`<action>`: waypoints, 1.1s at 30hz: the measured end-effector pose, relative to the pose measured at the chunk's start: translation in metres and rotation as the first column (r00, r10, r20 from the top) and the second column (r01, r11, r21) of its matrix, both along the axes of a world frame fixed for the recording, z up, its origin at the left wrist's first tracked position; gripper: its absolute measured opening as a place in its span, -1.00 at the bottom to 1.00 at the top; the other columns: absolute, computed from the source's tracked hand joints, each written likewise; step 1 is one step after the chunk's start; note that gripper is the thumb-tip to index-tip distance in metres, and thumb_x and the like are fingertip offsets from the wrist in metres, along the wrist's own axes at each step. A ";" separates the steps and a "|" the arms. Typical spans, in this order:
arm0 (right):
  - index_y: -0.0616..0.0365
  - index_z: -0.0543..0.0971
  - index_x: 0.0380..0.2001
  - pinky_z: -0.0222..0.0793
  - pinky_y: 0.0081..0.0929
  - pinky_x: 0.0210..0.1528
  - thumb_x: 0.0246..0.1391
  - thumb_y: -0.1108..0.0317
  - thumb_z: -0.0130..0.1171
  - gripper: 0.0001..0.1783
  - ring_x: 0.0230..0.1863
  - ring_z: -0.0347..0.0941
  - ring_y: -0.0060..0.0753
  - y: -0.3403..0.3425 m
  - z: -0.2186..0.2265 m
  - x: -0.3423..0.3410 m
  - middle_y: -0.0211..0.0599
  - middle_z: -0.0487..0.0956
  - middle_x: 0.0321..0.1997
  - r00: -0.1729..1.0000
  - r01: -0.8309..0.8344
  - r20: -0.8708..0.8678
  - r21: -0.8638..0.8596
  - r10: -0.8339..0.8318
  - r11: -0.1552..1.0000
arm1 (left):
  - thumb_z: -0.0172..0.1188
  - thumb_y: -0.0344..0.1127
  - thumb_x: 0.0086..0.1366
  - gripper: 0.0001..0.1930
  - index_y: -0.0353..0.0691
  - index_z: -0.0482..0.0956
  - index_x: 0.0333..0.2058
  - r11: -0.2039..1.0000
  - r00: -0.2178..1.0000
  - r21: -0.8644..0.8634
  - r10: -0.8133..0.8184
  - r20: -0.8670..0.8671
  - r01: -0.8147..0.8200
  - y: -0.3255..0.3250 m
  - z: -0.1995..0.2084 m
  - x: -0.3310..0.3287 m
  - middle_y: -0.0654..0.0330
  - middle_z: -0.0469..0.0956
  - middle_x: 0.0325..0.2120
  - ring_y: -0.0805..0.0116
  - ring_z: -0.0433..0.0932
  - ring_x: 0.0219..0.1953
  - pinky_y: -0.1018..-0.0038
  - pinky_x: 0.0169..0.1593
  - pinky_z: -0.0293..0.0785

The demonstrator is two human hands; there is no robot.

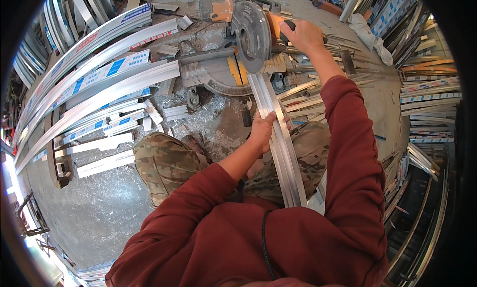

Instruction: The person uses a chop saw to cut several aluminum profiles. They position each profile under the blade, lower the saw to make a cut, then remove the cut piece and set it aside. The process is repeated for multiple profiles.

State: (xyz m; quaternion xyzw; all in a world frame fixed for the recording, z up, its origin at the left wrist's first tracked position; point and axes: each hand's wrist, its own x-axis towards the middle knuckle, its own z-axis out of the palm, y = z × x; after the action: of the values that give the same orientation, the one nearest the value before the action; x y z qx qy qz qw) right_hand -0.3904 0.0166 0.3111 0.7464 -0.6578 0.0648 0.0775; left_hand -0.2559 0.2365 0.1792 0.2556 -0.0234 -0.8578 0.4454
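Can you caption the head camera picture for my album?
Left hand holds a silver metal bar; right hand grips the saw handle.

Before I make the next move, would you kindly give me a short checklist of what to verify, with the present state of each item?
1. Right hand on the saw handle: ok, it grips the handle.
2. Left hand clear of the saw disc: ok, it holds the silver metal profile with a visible gap to the disc.
3. Profile seated firmly at the saw: cannot tell, the disc overlaps its far end in view.
4. Disc at rest: cannot tell from a still picture.
5. Dark red sleeves away from the disc: ok.
6. Floor tidy: not ok, offcuts lie scattered near the saw.
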 end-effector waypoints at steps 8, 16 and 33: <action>0.09 0.67 -0.42 0.44 -0.07 -0.23 0.11 -0.32 -0.10 -0.32 -0.32 0.58 0.06 0.003 -0.003 -0.001 -0.04 0.63 -0.45 1.000 -0.003 0.025 -0.002 0.004 1.000 | -0.14 -0.37 0.46 -0.74 -0.16 0.16 0.08 1.000 1.000 0.010 -0.015 0.017 0.014 -0.001 0.003 0.001 0.03 0.49 -0.13 0.13 0.60 -0.31 0.19 -0.28 0.65; 0.09 0.68 -0.40 0.43 -0.06 -0.23 0.11 -0.31 -0.08 -0.34 -0.32 0.57 0.06 0.002 -0.007 -0.004 -0.05 0.63 -0.44 1.000 0.001 0.017 0.002 -0.001 1.000 | -0.14 -0.37 0.46 -0.69 -0.15 0.11 0.12 1.000 1.000 -0.026 -0.013 0.027 0.014 -0.001 0.004 0.002 0.02 0.47 -0.05 0.12 0.59 -0.24 0.16 -0.22 0.65; 0.09 0.69 -0.40 0.44 -0.07 -0.23 0.11 -0.30 -0.11 -0.33 -0.32 0.58 0.08 -0.002 -0.004 -0.003 -0.04 0.63 -0.44 1.000 -0.002 0.012 -0.008 0.002 1.000 | -0.16 -0.41 0.46 -0.80 -0.14 0.20 0.02 1.000 1.000 0.017 -0.005 0.024 0.005 -0.001 0.015 0.001 0.11 0.44 -0.18 0.26 0.51 -0.28 0.28 -0.31 0.61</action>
State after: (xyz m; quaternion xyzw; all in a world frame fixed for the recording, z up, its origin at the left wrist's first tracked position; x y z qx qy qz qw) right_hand -0.3935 0.0145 0.3072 0.7465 -0.6571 0.0717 0.0764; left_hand -0.2548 0.2359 0.1940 0.2698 -0.0220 -0.8558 0.4407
